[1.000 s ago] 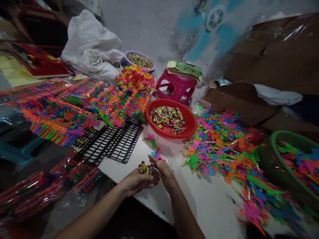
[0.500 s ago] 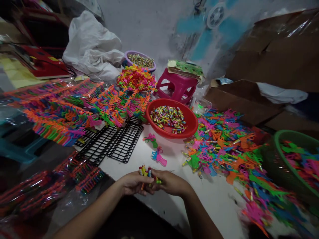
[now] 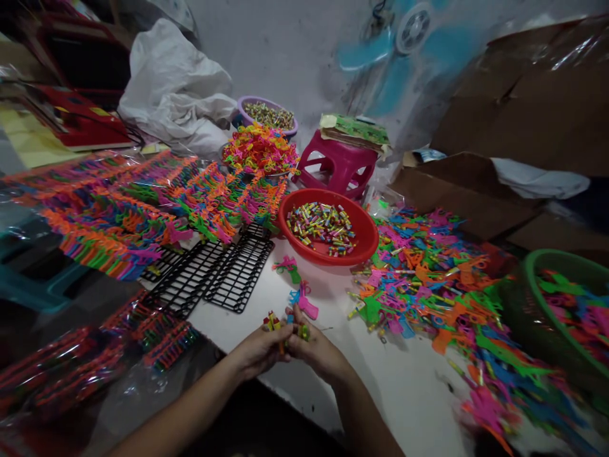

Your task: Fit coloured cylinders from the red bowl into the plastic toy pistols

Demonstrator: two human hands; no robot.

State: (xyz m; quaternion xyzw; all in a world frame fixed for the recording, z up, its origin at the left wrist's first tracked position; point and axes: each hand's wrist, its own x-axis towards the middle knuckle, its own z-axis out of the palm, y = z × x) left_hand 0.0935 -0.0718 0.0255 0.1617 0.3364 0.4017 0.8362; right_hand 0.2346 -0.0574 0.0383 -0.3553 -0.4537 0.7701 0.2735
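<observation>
Close to the table's front edge, my left hand point(image 3: 257, 350) is closed around several small yellow-and-red labelled tubes point(image 3: 272, 322). My right hand point(image 3: 321, 355) meets it at the fingertips and is closed on similar small tubes point(image 3: 303, 331). Fingers partly hide the tubes, and a small blue piece shows between the hands. Just beyond lies a pink-and-blue plastic toy gun point(image 3: 309, 308), with a pink-and-green toy gun point(image 3: 291, 271) behind it. Farther back, a red basin point(image 3: 366, 238) holds many more of the small tubes.
Black plastic grids point(image 3: 233, 279) lie at left beside bundled colourful toys point(image 3: 118, 216). Loose toy guns point(image 3: 428, 266) cover the table's right side, next to a green basket point(image 3: 528, 298). A pink stool point(image 3: 340, 162) stands behind the basin, with a fan point(image 3: 412, 32) beyond.
My right hand has turned, its fingers now pointing up and more open around the tubes. My left hand has shifted slightly, still holding its tubes.
</observation>
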